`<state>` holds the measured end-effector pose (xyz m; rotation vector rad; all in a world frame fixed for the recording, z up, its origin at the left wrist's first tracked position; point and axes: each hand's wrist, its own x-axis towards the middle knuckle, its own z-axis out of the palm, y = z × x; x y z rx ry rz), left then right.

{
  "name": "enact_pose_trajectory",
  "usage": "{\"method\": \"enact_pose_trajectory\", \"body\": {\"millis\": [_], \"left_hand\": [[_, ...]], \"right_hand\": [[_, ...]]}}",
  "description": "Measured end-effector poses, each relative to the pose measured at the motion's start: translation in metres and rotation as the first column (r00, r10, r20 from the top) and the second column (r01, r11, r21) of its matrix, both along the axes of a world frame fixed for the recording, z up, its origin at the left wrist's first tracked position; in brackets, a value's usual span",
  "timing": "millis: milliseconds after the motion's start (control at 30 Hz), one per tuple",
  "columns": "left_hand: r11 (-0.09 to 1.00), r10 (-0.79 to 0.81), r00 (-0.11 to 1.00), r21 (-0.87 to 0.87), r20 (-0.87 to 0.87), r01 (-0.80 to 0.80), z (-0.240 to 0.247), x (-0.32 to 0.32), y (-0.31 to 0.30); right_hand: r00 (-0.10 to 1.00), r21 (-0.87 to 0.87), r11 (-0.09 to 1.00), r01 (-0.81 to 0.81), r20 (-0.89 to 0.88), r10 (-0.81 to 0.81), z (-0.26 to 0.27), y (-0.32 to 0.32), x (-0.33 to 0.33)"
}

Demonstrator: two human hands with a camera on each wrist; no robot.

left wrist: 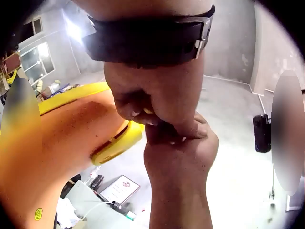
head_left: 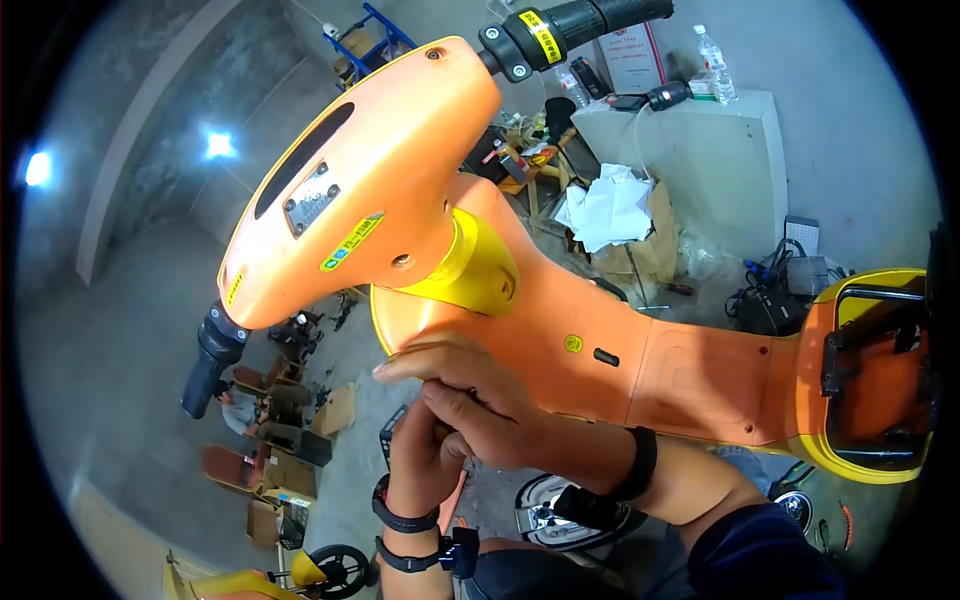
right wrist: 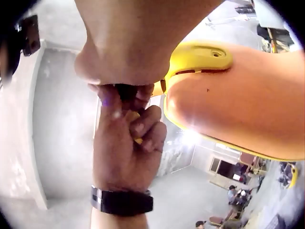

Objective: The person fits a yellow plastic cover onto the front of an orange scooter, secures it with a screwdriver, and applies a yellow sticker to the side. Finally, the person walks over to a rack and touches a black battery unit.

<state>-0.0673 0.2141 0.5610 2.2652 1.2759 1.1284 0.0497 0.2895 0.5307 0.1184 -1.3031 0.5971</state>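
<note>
Both hands meet just in front of an orange and yellow electric scooter body (head_left: 560, 290). My left hand (head_left: 425, 455) reaches up from below with its fingers curled in. Between those fingers a small yellow thing (right wrist: 138, 140) peeks out, mostly covered. Across the top of it lies my right hand (head_left: 490, 405), its thumb against the left hand and its fingers pointing left, seen from the back. The right palm is hidden, so I cannot tell if it grips anything. Above the hands stands the orange head cover (head_left: 360, 180) with the black handlebar grips (head_left: 207, 360).
A pale cabinet (head_left: 700, 150) with a water bottle (head_left: 715, 65) stands behind the scooter, near a cardboard box (head_left: 655, 235) topped with white paper. Cardboard boxes (head_left: 290, 475) and another yellow scooter (head_left: 240, 585) are at lower left. A person (head_left: 240, 410) sits farther off.
</note>
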Motion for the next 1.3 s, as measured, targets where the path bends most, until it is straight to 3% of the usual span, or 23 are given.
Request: {"method": "enact_pose_trajectory", "body": {"millis": [33, 100, 133, 200, 233, 267, 300, 333, 367, 433, 467, 533, 600, 633, 667, 700, 767, 867, 933, 967, 1067, 1167, 1300], "left_hand": [[1.0, 0.001, 1.0, -0.001, -0.003, -0.001, -0.001, -0.002, 0.0], [0.982, 0.014, 0.97, 0.186, -0.245, 0.033, -0.007, -0.011, 0.004], [0.982, 0.015, 0.97, 0.186, -0.244, 0.032, -0.009, -0.017, 0.004], [0.929, 0.302, 0.939, 0.273, -0.163, -0.251, -0.011, -0.03, 0.007], [0.908, 0.245, 0.97, 0.354, -0.014, -0.224, -0.007, -0.033, 0.02], [0.91, 0.242, 0.97, 0.352, -0.019, -0.22, 0.0, -0.037, 0.036], [0.881, 0.134, 0.933, 0.391, 0.334, -0.266, 0.007, -0.039, 0.053], [0.852, -0.009, 0.77, 0.407, 0.638, -0.328, 0.015, -0.038, 0.067], [0.853, -0.009, 0.77, 0.407, 0.638, -0.327, 0.025, -0.032, 0.08], [0.866, -0.013, 0.452, 0.235, 0.892, -0.441, 0.041, -0.023, 0.103], [0.868, -0.015, 0.453, 0.236, 0.891, -0.437, 0.038, -0.027, 0.11], [0.927, 0.169, 0.463, 0.02, 0.87, -0.376, 0.03, -0.036, 0.123], [0.941, 0.124, 0.48, 0.05, 0.868, -0.333, 0.028, -0.036, 0.125], [0.932, 0.115, 0.555, 0.103, 0.824, -0.347, 0.026, -0.037, 0.127], [0.918, 0.111, 0.622, 0.16, 0.775, -0.363, 0.024, -0.039, 0.126], [0.905, 0.108, 0.669, 0.206, 0.736, -0.372, 0.019, -0.046, 0.131], [0.892, 0.172, 0.646, 0.161, 0.744, -0.423, 0.027, -0.031, 0.124], [0.817, 0.338, 0.651, 0.132, 0.679, -0.561, 0.025, -0.026, 0.116], [0.81, 0.308, 0.663, 0.178, 0.683, -0.559, 0.025, -0.024, 0.12], [0.803, 0.318, 0.679, 0.193, 0.661, -0.564, 0.024, -0.025, 0.121], [0.788, 0.314, 0.686, 0.222, 0.657, -0.574, 0.019, -0.031, 0.122], [0.789, 0.319, 0.626, 0.167, 0.712, -0.592, 0.014, -0.029, 0.121], [0.785, 0.277, 0.56, 0.153, 0.781, -0.601, 0.014, -0.026, 0.122]], "right_hand": [[1.0, -0.001, 1.0, -0.001, -0.003, 0.001, 0.002, -0.002, 0.003], [0.967, -0.04, 0.998, 0.057, 0.252, -0.045, 0.006, -0.005, 0.012], [0.967, -0.039, 0.998, 0.056, 0.252, -0.044, 0.005, -0.001, 0.011], [0.996, 0.021, 0.997, 0.072, 0.044, -0.073, 0.003, 0.008, 0.01], [0.997, -0.142, 0.989, -0.036, -0.072, 0.026, 0.002, 0.012, 0.015], [0.974, -0.29, 0.943, -0.163, -0.202, 0.106, 0.001, 0.017, 0.021], [0.948, -0.359, 0.933, 0.037, -0.282, -0.146, -0.002, 0.036, 0.026], [0.859, -0.439, 0.871, 0.221, -0.335, -0.387, -0.005, 0.061, 0.032], [0.801, -0.547, 0.809, 0.216, -0.375, -0.468, -0.009, 0.076, 0.046], [0.683, -0.694, 0.698, 0.178, -0.423, -0.595, -0.011, 0.092, 0.079], [0.632, -0.74, 0.656, 0.15, -0.439, -0.639, -0.008, 0.088, 0.096], [0.47, -0.775, 0.522, 0.357, -0.333, -0.817, -0.013, 0.087, 0.124], [0.407, -0.792, 0.481, 0.377, -0.325, -0.854, -0.006, 0.091, 0.124], [0.349, -0.812, 0.436, 0.387, -0.309, -0.885, -0.004, 0.092, 0.12], [0.459, -0.785, 0.559, 0.267, -0.407, -0.79, 0.004, 0.105, 0.093], [0.56, -0.816, 0.558, 0.153, -0.393, -0.729, 0.033, 0.112, 0.048], [0.792, -0.673, 0.603, 0.428, -0.042, -0.609, 0.047, 0.15, -0.02], [0.727, -0.642, 0.59, 0.489, -0.073, -0.682, 0.046, 0.135, -0.016], [0.793, -0.672, 0.705, 0.227, -0.293, -0.534, 0.04, 0.147, -0.014], [0.792, -0.688, 0.718, 0.105, -0.378, -0.479, 0.036, 0.149, -0.01], [0.767, -0.739, 0.671, -0.061, -0.465, -0.442, 0.009, 0.144, 0.017], [0.723, -0.79, 0.601, -0.119, -0.484, -0.493, -0.032, 0.154, 0.031], [0.735, -0.757, 0.626, -0.188, -0.531, -0.421, -0.065, 0.155, 0.043]]}}
